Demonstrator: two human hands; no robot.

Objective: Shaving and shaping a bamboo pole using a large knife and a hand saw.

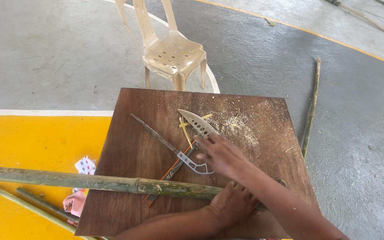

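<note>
A long green bamboo pole (98,182) lies across the near part of a brown wooden table (134,106), sticking out far to the left. My left hand (233,203) rests on the pole's right part and grips it against the table. My right hand (221,154) lies over the handle of a knife, fingers curled around it. The perforated metal knife blade (198,122) points away to the upper left. A small saw (158,137) with a grey metal handle (194,164) lies just left of my right hand. Under the saw is an orange flat strip (167,177).
Sawdust (241,126) and yellow bamboo slivers (185,129) lie on the table. A beige plastic chair (170,49) stands beyond it. Two thin bamboo sticks (32,204) and a patterned cloth (80,191) lie on the yellow floor at left. Another bamboo stick (311,111) lies at right.
</note>
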